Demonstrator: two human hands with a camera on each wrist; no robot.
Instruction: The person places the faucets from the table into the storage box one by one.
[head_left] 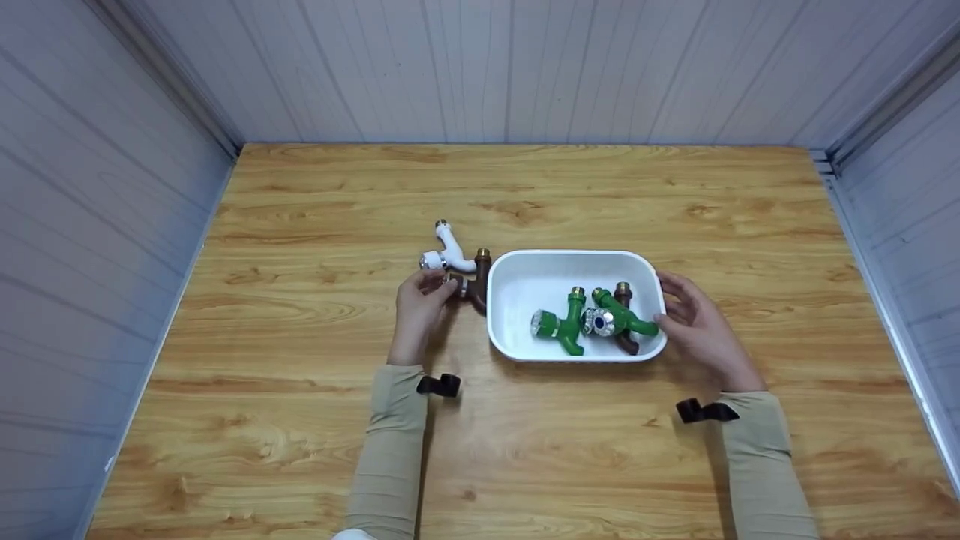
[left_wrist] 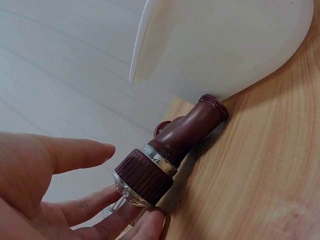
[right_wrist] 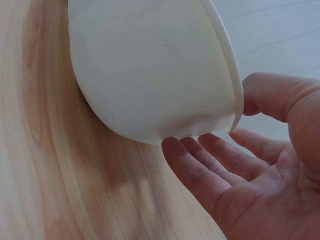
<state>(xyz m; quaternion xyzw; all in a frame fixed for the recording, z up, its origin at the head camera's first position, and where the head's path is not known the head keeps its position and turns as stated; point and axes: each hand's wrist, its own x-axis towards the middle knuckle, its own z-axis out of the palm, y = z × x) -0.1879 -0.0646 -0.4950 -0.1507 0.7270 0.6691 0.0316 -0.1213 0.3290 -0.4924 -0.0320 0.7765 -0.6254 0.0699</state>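
A brown tap [head_left: 478,289] with a brass threaded end lies against the left side of a white plastic tub [head_left: 517,356]. My left hand [head_left: 420,306] is at the tap's ribbed knob [left_wrist: 144,175]; in the left wrist view the thumb stands apart from the knob while the other fingers lie under and behind its silver end. My right hand [head_left: 701,326] holds the tub's right end, thumb at the rim and fingertips on the outer wall. Inside the tub lie a green tap [head_left: 568,328], another green tap [head_left: 616,313] and a brown tap [head_left: 627,345] partly beneath it.
A white tap [head_left: 453,251] lies on the wooden table [head_left: 300,315] just behind my left hand, close to the brown tap. Pale panel walls [head_left: 465,75] enclose the table at the back and both sides.
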